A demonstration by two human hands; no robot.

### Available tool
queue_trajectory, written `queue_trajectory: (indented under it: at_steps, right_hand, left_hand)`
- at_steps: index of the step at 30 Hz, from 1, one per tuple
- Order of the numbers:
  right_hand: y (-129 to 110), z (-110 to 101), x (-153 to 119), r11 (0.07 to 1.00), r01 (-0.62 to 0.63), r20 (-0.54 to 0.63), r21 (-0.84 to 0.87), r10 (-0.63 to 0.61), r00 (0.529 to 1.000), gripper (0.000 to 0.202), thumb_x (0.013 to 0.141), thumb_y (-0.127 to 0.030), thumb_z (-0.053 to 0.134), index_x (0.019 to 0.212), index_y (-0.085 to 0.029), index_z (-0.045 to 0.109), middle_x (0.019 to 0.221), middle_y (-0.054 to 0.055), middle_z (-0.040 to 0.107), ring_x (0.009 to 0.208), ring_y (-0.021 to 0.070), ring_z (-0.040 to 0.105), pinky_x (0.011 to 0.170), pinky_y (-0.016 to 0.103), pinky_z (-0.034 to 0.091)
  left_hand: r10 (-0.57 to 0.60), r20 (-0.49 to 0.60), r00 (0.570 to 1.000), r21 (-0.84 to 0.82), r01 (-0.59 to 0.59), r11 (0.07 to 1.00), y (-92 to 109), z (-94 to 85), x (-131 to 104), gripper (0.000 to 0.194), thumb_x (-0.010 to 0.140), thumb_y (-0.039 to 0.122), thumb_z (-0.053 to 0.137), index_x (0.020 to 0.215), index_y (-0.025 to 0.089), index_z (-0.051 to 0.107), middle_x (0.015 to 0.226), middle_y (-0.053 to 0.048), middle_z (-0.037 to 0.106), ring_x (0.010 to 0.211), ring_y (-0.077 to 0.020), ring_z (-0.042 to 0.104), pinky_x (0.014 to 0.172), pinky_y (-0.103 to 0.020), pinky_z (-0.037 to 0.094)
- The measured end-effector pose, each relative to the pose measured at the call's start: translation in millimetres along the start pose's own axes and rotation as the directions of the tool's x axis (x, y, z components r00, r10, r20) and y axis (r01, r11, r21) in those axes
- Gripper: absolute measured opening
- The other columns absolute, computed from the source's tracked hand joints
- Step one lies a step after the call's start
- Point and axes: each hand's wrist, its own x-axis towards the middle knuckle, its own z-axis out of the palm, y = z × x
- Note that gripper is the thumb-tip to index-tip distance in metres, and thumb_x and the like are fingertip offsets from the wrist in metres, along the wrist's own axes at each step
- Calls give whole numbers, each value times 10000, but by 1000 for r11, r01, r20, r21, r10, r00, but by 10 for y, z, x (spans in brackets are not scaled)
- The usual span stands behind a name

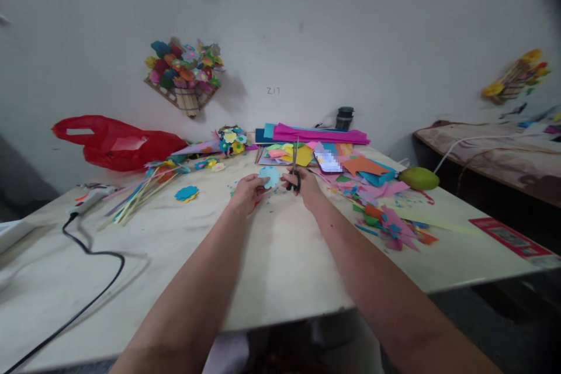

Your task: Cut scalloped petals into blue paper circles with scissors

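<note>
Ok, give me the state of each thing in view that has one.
Left hand: closed on pale blue paper
Pale blue paper: scalloped edge
Right hand: closed on scissors
Scissors: blades pointing forward, opening unclear
Phone: face up, screen lit
Red bag: crumpled
Blue and yellow cutouts: stacked flat
Power strip: black cord attached
Green fruit: whole where visible
Paper scraps: loose, scattered

On the pale tabletop (293, 280) I saw a red bag (155, 151) at the far left corner, a power strip (91, 200) by the left edge, and paper scraps (391, 225), green fruit (419, 178) and a red sheet (511, 239) toward the right edge.
</note>
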Motion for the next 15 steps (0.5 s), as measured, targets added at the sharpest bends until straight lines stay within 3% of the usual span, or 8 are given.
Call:
queue_trajectory:
  at_steps: [4,10,15]
  right_hand:
    - [-49,1,-18,1000,17,20,11,-17,1000,380,612,-280,857,880,-183,605,626,-12,660,501,122,592,374,182,257]
    - [-54,20,-24,1000,24,77,-13,-23,997,404,563,-315,866,860,-191,622,594,-79,570,496,91,525,479,212,389]
    - [-18,17,-3,998,51,95,-33,-48,994,353,573,-269,834,839,-185,618,571,-85,537,496,88,493,502,219,399]
  left_hand:
    - [4,75,997,45,-8,999,-13,-12,15,284,488,99,862,639,149,627,669,-43,696,592,-130,652,604,-226,539]
    - [-9,212,977,174,-29,984,-52,-36,32,298,458,167,916,578,146,644,608,-46,673,561,-139,621,586,-248,498]
    - [-57,261,964,240,-8,971,-46,-35,13,268,466,180,909,579,132,671,616,-65,679,570,-151,625,620,-275,505]
